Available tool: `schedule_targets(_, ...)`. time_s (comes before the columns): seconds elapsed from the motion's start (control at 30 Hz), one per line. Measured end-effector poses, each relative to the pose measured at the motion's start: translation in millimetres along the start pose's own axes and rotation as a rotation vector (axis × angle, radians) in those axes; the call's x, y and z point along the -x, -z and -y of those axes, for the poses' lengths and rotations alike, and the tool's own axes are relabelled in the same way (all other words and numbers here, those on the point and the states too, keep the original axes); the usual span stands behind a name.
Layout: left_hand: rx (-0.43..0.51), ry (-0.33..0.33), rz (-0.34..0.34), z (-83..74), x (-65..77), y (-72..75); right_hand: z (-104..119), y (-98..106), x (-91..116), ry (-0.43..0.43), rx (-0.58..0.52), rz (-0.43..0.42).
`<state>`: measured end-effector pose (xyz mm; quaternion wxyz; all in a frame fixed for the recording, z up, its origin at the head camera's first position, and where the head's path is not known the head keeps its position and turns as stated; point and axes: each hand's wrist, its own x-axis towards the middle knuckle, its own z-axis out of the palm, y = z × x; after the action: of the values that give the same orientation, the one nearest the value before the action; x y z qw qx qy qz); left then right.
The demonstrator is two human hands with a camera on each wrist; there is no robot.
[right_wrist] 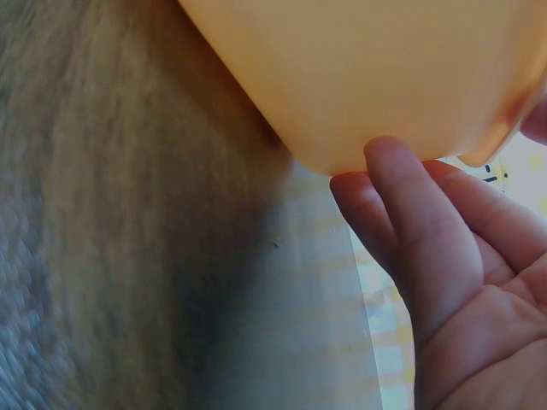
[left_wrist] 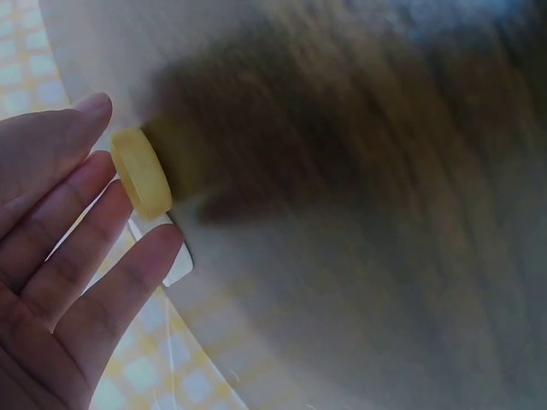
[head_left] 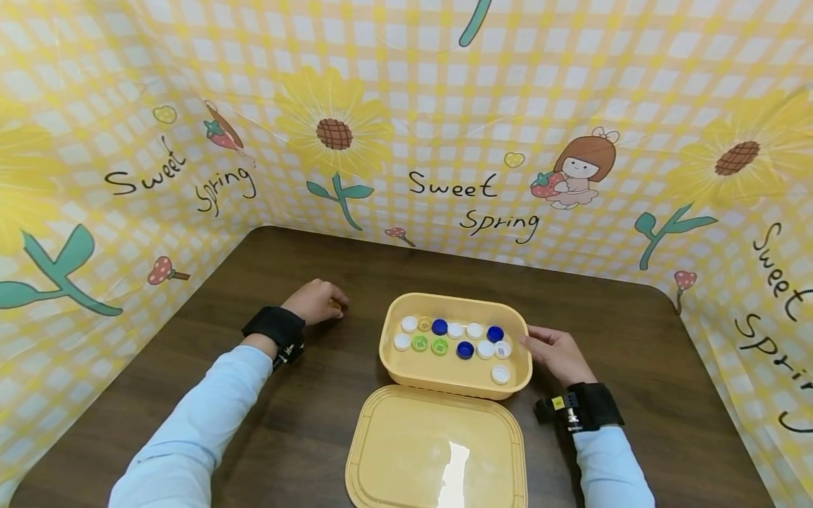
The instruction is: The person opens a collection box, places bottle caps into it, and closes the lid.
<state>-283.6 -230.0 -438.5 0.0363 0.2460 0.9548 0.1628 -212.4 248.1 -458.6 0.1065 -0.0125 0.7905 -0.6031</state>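
Note:
In the head view a yellow plastic box (head_left: 444,377) stands on the table with white, blue, green and yellow bottle caps in it, mostly in two rows. My right hand (head_left: 559,353) holds the box's right end, thumb over the rim. The right wrist view shows fingers (right_wrist: 419,222) against its outer wall. Left of the box, my left hand (head_left: 315,302) is low over the table. In the left wrist view a yellow bottle cap (left_wrist: 144,175) is right at its fingertips, the thumb apart from it. A white cap (left_wrist: 178,266) shows partly behind a finger.
A yellow lid (head_left: 438,451) lies flat on the table in front of the box, close to its near side. The dark wooden table (head_left: 305,437) is bordered by a checked cloth (head_left: 444,141) at the back and both sides.

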Motion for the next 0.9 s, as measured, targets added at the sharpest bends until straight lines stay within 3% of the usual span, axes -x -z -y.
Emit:
schedule_targets(0.33, -0.001, -0.017, 0.013, -0.3, -0.4, -1.8, -3.2, 0.7, -1.5, 0.016, -0.011, 0.008)
schedule_targets(0.9, 0.010, 0.020, 0.003, -6.2, 0.5, -3.5, 0.6, 0.5, 1.4, 0.025, 0.004, 0.002)
